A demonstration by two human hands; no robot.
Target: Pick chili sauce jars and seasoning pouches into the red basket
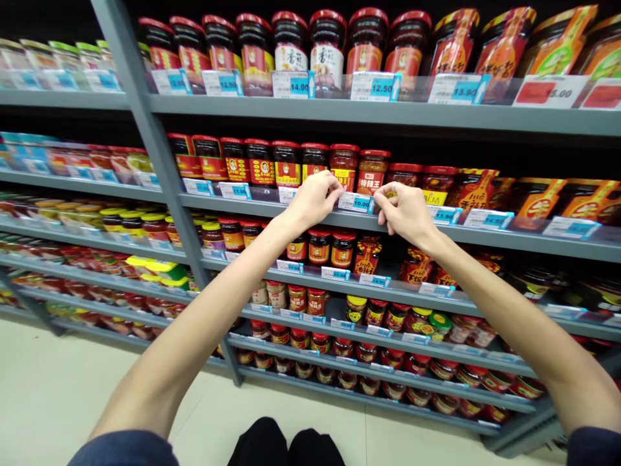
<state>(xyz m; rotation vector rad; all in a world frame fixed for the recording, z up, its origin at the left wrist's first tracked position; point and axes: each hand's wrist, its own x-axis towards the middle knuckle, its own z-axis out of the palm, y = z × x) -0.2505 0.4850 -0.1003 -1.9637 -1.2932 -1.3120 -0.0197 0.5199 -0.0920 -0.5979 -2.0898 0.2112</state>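
Observation:
Both my arms reach forward to the front edge of a grey store shelf [485,236]. My left hand [313,199] has its fingers curled and pinched on the left end of a white and blue price tag [356,203] marked 10.00. My right hand [405,212] is curled too, with thumb and fingers pinching the tag's right end. Right behind the tag stand two red-lidded sauce jars [371,169] in a row of similar jars.
Several grey shelves above and below are packed with red-lidded jars [327,48] and price tags [292,84]. A slanted grey upright [145,123] divides the bay from another on the left. Pale floor [48,388] lies below, with my dark knees [286,446] at the bottom.

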